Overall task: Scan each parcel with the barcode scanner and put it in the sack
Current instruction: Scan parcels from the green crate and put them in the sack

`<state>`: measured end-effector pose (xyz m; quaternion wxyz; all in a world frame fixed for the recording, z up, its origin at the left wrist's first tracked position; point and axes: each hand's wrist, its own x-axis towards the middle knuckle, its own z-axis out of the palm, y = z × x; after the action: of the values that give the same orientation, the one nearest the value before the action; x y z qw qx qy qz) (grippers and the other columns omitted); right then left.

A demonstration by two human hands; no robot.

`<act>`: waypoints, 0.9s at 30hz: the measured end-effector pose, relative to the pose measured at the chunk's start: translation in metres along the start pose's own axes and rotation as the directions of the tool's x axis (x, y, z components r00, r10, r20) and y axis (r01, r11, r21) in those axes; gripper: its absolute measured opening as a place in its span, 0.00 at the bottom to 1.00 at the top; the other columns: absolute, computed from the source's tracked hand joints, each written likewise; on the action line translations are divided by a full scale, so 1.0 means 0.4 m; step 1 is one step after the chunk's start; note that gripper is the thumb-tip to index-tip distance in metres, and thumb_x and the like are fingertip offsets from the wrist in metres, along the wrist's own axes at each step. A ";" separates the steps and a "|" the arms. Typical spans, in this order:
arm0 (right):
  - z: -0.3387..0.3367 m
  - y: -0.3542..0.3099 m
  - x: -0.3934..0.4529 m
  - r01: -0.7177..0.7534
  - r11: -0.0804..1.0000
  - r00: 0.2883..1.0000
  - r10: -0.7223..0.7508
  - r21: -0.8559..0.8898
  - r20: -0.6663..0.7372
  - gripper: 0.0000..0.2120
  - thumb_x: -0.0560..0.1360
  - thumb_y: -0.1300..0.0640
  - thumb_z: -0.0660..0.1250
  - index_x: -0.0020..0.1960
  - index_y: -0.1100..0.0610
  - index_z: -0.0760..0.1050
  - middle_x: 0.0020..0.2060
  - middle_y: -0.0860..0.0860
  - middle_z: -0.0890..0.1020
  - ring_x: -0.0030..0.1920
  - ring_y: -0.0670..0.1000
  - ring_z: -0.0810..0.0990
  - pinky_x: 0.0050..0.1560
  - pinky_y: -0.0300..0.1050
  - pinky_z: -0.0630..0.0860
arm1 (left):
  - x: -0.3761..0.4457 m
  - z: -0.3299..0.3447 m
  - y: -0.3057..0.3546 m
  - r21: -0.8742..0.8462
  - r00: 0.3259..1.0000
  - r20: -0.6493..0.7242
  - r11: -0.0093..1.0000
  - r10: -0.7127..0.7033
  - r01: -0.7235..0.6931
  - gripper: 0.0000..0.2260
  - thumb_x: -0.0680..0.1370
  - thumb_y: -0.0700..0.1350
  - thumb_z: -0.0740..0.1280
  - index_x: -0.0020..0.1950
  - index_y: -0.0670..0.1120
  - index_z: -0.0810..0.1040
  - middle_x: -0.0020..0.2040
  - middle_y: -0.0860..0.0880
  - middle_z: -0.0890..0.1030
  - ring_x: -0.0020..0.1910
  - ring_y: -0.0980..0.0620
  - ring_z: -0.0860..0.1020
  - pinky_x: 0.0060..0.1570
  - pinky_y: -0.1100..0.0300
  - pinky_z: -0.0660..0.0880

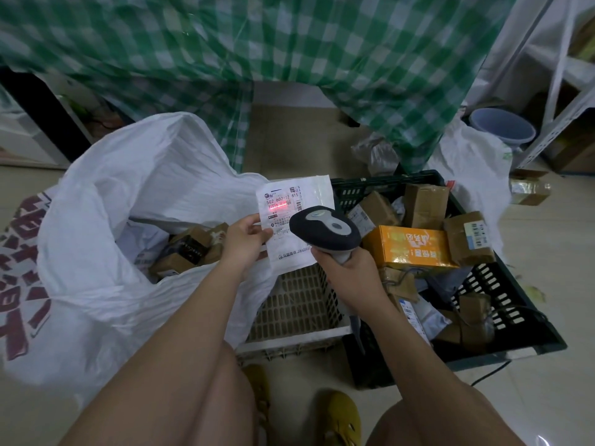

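My left hand [243,240] pinches a flat white parcel [297,201] by its left edge, label facing me. A red scan line glows across the barcode on that label. My right hand [346,272] grips the handle of the dark barcode scanner [325,231], whose head points at the label from the right. The big white sack [106,239] with red print stands open at the left, several brown parcels lying inside it. A dark plastic crate [502,294] at the right holds several brown taped boxes and an orange box [410,247].
A beige perforated basket [299,304] stands between sack and crate, under the held parcel. Green checked cloth [257,43] hangs behind. A blue bucket [502,128], a white bag and metal shelving sit at the far right. My knees and yellow shoes fill the bottom.
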<state>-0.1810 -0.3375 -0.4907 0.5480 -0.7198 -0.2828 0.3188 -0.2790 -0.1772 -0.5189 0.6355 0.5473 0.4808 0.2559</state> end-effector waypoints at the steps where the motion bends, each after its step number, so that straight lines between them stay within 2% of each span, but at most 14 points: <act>1: 0.000 0.000 0.000 0.001 1.000 1.000 -0.001 0.001 -0.001 0.14 0.76 0.57 0.69 0.36 0.64 0.73 0.25 0.54 0.72 0.25 0.45 0.69 0.26 0.35 0.67 | 0.000 0.000 0.000 -0.002 1.000 0.000 1.000 0.000 0.000 0.11 0.79 0.34 0.65 0.56 0.49 0.78 0.45 0.51 0.82 0.44 0.52 0.82 0.41 0.57 0.78; 4: 0.000 0.000 -0.001 0.003 1.000 1.000 -0.003 0.000 -0.001 0.14 0.76 0.57 0.69 0.35 0.63 0.72 0.25 0.55 0.72 0.25 0.45 0.69 0.26 0.35 0.67 | 0.001 0.001 -0.002 -0.004 1.000 0.003 1.000 0.000 0.000 0.12 0.79 0.34 0.64 0.56 0.49 0.77 0.45 0.50 0.82 0.44 0.52 0.81 0.41 0.57 0.78; 12: 0.005 -0.007 0.004 0.006 0.998 0.999 -0.004 0.061 -0.036 0.12 0.75 0.57 0.70 0.34 0.55 0.73 0.21 0.45 0.75 0.25 0.41 0.73 0.28 0.35 0.70 | 0.001 -0.013 -0.001 -0.008 1.000 -0.030 1.000 0.008 -0.008 0.12 0.79 0.35 0.65 0.56 0.50 0.78 0.51 0.48 0.83 0.47 0.51 0.81 0.45 0.54 0.79; 14: 0.006 -0.011 0.011 0.008 0.997 0.998 -0.002 0.075 -0.068 0.11 0.75 0.56 0.70 0.35 0.55 0.74 0.23 0.46 0.76 0.27 0.43 0.75 0.30 0.37 0.72 | 0.006 -0.034 0.007 -0.017 0.990 -0.134 0.999 0.044 -0.046 0.11 0.79 0.35 0.64 0.56 0.49 0.78 0.52 0.47 0.82 0.50 0.48 0.81 0.52 0.49 0.79; 16: 0.012 -0.020 0.017 -0.001 0.995 0.995 0.011 0.103 -0.100 0.09 0.75 0.56 0.70 0.37 0.53 0.75 0.28 0.48 0.79 0.31 0.45 0.77 0.34 0.39 0.73 | 0.012 -0.079 0.022 0.153 0.926 -0.318 0.975 0.203 -0.161 0.10 0.79 0.38 0.62 0.56 0.48 0.79 0.53 0.48 0.82 0.52 0.47 0.80 0.56 0.47 0.77; 17: 0.016 -0.027 0.021 -0.005 0.994 0.993 0.018 0.112 -0.114 0.08 0.75 0.56 0.70 0.38 0.51 0.75 0.30 0.48 0.79 0.33 0.45 0.77 0.36 0.39 0.74 | 0.014 -0.108 0.031 0.313 0.864 -0.381 0.925 0.330 -0.215 0.10 0.80 0.40 0.61 0.59 0.47 0.79 0.54 0.48 0.82 0.53 0.46 0.79 0.56 0.49 0.77; 19: 0.025 -0.037 0.028 -0.009 0.992 0.990 0.026 0.122 -0.138 0.08 0.76 0.56 0.69 0.39 0.49 0.74 0.34 0.48 0.80 0.35 0.43 0.77 0.38 0.38 0.74 | 0.012 -0.167 0.043 0.601 0.707 -0.355 0.728 0.612 -0.330 0.13 0.81 0.41 0.60 0.63 0.47 0.78 0.57 0.46 0.80 0.55 0.45 0.77 0.53 0.51 0.75; 21: 0.036 -0.042 0.035 -0.026 0.992 0.989 0.043 0.123 -0.143 0.09 0.76 0.55 0.69 0.39 0.49 0.73 0.35 0.48 0.79 0.36 0.44 0.76 0.39 0.41 0.74 | 0.012 -0.215 0.052 0.798 0.541 -0.183 0.445 0.821 -0.407 0.16 0.77 0.34 0.62 0.63 0.45 0.79 0.55 0.43 0.80 0.52 0.41 0.76 0.46 0.50 0.74; 22: 0.041 -0.041 0.038 -0.044 0.991 0.988 0.062 0.126 -0.141 0.08 0.76 0.55 0.69 0.39 0.49 0.73 0.36 0.48 0.79 0.37 0.45 0.76 0.40 0.43 0.75 | 0.014 -0.233 0.051 0.872 0.505 -0.060 0.292 0.861 -0.394 0.18 0.75 0.32 0.63 0.62 0.44 0.80 0.55 0.42 0.80 0.51 0.39 0.76 0.44 0.49 0.74; 23: 0.046 -0.040 0.041 -0.066 0.989 0.986 0.085 0.135 -0.140 0.07 0.76 0.54 0.69 0.39 0.50 0.74 0.35 0.49 0.79 0.37 0.46 0.77 0.39 0.43 0.75 | 0.018 -0.248 0.051 0.923 0.562 0.054 0.174 0.825 -0.344 0.20 0.73 0.31 0.64 0.63 0.44 0.80 0.56 0.41 0.80 0.52 0.38 0.75 0.44 0.49 0.73; 24: 0.050 -0.038 0.043 -0.089 0.986 0.984 0.109 0.143 -0.141 0.07 0.76 0.54 0.69 0.40 0.52 0.75 0.34 0.50 0.79 0.36 0.47 0.77 0.37 0.42 0.74 | 0.031 -0.260 0.045 0.958 0.697 0.116 0.105 0.708 -0.266 0.21 0.73 0.32 0.65 0.64 0.45 0.78 0.58 0.42 0.79 0.54 0.37 0.75 0.46 0.48 0.73; 25: 0.051 -0.035 0.044 -0.109 0.983 0.981 0.131 0.149 -0.143 0.08 0.75 0.53 0.69 0.40 0.54 0.75 0.34 0.50 0.79 0.36 0.47 0.77 0.35 0.39 0.72 | 0.044 -0.269 0.037 0.987 0.838 0.107 0.044 0.535 -0.155 0.21 0.74 0.35 0.65 0.66 0.48 0.77 0.59 0.43 0.78 0.56 0.38 0.75 0.49 0.48 0.73; 26: 0.052 -0.031 0.046 -0.127 0.980 0.978 0.150 0.154 -0.146 0.08 0.75 0.53 0.69 0.41 0.56 0.75 0.33 0.50 0.78 0.36 0.47 0.77 0.33 0.38 0.71 | 0.053 -0.276 0.027 0.999 0.932 0.049 -0.017 0.359 -0.046 0.20 0.75 0.38 0.66 0.67 0.51 0.75 0.59 0.45 0.78 0.57 0.41 0.75 0.51 0.50 0.74; 27: 0.052 -0.029 0.047 -0.142 0.976 0.975 0.167 0.162 -0.149 0.09 0.75 0.53 0.70 0.42 0.57 0.75 0.33 0.50 0.78 0.35 0.47 0.76 0.32 0.37 0.71 | 0.057 -0.283 0.019 0.998 0.975 -0.014 -0.059 0.220 0.028 0.20 0.75 0.42 0.67 0.66 0.53 0.74 0.59 0.46 0.77 0.58 0.42 0.75 0.53 0.51 0.75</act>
<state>-0.1857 -0.3079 -0.4862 0.5952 -0.7199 -0.1555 0.3215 -0.3691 -0.1050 -0.5122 -0.0230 0.8447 0.5283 -0.0824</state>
